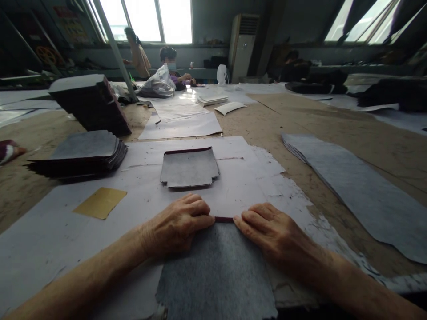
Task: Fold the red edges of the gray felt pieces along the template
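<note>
A grey fabric piece (216,275) lies flat at the near edge of the white paper, with a narrow dark red folded strip (224,219) along its far edge. My left hand (182,222) has its fingers curled and pressed on the left end of that strip. On the right end, the closed fingers of my right hand (267,229) press down. Between the two hands a short length of the strip shows. Beyond them sits a small stack of grey pieces (190,168) with a dark red far edge and notched near corners.
A yellow card (100,202) lies at the left, below a stack of grey pieces (83,149). Behind stands a taller leaning stack (90,102). Long grey pieces (360,186) lie at the right. People (138,58) are at the far side, near a white fan (221,75).
</note>
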